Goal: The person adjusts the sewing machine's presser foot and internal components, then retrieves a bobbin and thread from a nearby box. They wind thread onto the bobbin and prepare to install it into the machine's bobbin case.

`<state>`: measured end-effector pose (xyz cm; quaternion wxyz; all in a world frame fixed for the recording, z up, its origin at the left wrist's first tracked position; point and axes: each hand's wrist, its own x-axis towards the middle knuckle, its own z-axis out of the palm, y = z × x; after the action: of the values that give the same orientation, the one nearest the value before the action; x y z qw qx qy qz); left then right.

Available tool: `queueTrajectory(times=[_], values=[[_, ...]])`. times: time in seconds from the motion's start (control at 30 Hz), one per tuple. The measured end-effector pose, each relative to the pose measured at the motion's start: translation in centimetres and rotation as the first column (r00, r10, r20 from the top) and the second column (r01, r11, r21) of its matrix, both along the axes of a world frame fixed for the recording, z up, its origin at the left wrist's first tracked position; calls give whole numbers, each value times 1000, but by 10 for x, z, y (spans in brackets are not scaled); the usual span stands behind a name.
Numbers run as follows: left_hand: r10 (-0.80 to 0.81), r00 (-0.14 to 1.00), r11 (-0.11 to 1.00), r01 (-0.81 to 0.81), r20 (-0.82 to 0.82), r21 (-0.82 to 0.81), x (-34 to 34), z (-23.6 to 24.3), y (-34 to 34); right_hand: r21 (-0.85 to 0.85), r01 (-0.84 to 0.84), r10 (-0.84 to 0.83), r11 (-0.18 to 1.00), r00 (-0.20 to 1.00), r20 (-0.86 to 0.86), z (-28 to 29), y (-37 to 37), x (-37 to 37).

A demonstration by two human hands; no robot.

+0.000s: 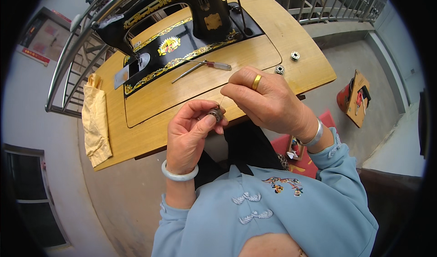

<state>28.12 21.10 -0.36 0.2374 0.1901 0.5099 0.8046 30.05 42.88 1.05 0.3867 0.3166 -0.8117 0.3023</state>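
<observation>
My left hand (pixel 184 136) pinches a small round metal bobbin case (pixel 215 115) between thumb and fingers, just off the near edge of the wooden sewing table (pixel 159 107). Up and to the right of it, my right hand (pixel 273 98) is closed, its thumb and forefinger together on a thin thread (pixel 221 101) that runs down to the bobbin case. Two metal bobbins, one nearer (pixel 279 69) and one farther (pixel 295 56), lie on the tabletop beyond my right hand. A screwdriver (pixel 219 66) with a clear reddish handle rests across a slim metal tool (pixel 189 72).
A black sewing machine (pixel 211 20) with gold decoration stands at the back of the table. Folded yellow cloth (pixel 96 120) hangs over the left edge. Metal railings (pixel 337 4) run behind. At right, a board with tools (pixel 358 98) sits on a red bucket (pixel 343 98).
</observation>
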Motion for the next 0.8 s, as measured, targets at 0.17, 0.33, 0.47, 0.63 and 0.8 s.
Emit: queueTrajectory(times=[0.17,0.33,0.47,0.63,0.8], values=[[174,974,983,-181,-142,-33,-4,2,-8,4,-32,31,999,998,58,3,-6,14],[302,917,952,-306,-261,28,-7,7,-15,-45,-296,292,954,888,354,3,-20,22],[383,853,920,-387,-355,64,-11,6,-24,-127,-402,398,907,715,575,7,-23,16],[496,684,819,-574,-534,25,-11,6,-34,-201,-272,338,941,770,541,16,-40,-6],[457,744,871,-486,-486,76,-9,8,-61,-247,-246,341,937,794,503,6,-59,-20]])
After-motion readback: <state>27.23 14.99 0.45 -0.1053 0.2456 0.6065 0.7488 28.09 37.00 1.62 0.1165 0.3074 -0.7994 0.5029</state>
